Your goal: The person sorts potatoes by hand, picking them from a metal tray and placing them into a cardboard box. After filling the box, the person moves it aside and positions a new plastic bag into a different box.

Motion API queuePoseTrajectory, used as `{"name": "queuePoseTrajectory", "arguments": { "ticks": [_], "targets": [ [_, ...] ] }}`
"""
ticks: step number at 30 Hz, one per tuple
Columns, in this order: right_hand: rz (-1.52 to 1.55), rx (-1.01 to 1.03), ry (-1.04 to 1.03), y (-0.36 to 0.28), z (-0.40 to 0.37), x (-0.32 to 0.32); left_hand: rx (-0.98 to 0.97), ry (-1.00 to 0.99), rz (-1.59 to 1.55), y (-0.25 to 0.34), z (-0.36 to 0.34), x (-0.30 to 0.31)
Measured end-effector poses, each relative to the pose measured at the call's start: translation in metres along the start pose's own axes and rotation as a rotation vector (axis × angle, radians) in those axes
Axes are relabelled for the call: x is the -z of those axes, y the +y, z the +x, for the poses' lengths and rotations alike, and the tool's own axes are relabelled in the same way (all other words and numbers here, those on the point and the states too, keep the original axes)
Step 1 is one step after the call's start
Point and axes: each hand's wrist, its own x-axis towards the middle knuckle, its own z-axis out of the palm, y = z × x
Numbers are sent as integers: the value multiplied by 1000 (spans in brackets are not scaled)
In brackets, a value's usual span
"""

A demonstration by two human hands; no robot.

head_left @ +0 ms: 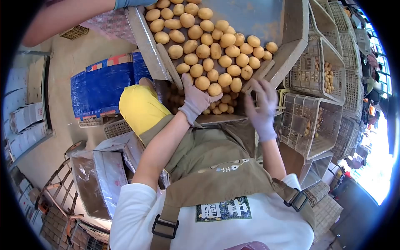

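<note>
Many round yellow potatoes (216, 51) lie on a sloping metal chute (258, 18) with worn side boards. At its narrow lower mouth, my left hand (196, 98), in a pale glove, is cupped against the front potatoes, thumb and fingers apart, touching them without closing round one. My right hand (263, 106), also gloved and slightly blurred, hovers beside the right side board (287, 62). Its fingers are loosely bent and apart, with no potato visible in them. Under the mouth, more potatoes (223, 107) fill a container in front of my apron, partly hidden by my left hand.
Stacked plastic crates (310, 125) stand at the right, some holding potatoes. On the left are a blue-wrapped stack (102, 89) and an open plastic-lined carton (98, 179). Another person's arm (71, 16) reaches in at the upper left, beside the chute.
</note>
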Motion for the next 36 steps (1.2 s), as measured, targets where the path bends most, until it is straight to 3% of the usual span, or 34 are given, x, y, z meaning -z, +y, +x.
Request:
{"name": "queuePoseTrajectory", "arguments": {
  "ticks": [1, 3, 4, 7, 8, 11, 12, 15, 16, 19, 23, 24, 28, 31, 33, 34, 35, 36],
  "targets": [
    [31, 83, -19, -8, 14, -14, 89, 45, -182, 1, 1, 2],
    [-36, 93, -202, -9, 26, -39, 104, 273, -157, 1, 0, 10],
    [-52, 45, -410, 0, 25, -50, 109, 386, -148, 1, -1, 11],
    [-145, 73, -285, 6, 40, -57, 60, 624, 124, 0, -5, 1],
    [-220, 94, -317, 9, 40, -58, 53, 611, 151, 1, -8, -1],
    [-58, -154, -460, 12, 61, -60, 83, 543, 300, -2, -8, 16],
    [-6, -58, -220, 12, 63, -66, 42, 476, 327, -3, -9, 11],
    [-175, 157, -329, 5, 63, -74, -4, 515, 19, 0, -4, -3],
    [-135, 112, -467, 5, 71, -70, 47, 436, -15, 4, -5, -5],
    [55, -72, -368, 0, 104, -81, 93, 460, 23, 2, -2, -13],
    [-424, -84, -527, -14, 128, -105, 99, 403, -44, 3, -2, -12],
    [-411, -77, -613, -14, 135, -104, 99, 380, -40, 2, -3, -9],
    [-406, 6, -625, 1, 133, -110, 95, 339, -31, 5, -1, -10],
    [-257, 8, -568, 7, 127, -99, 111, 310, -39, 3, -1, -4],
    [108, 91, -284, 17, 112, -75, 112, 302, -42, 3, -1, -1],
    [135, 223, -174, 22, 110, -52, 102, 293, -26, 5, 0, -1],
    [-53, 300, -73, 41, 108, -30, 89, 287, -15, 5, -1, -3],
    [-165, 163, 98, 90, 100, -17, 79, 284, -4, 4, -2, -4]
  ]
}}
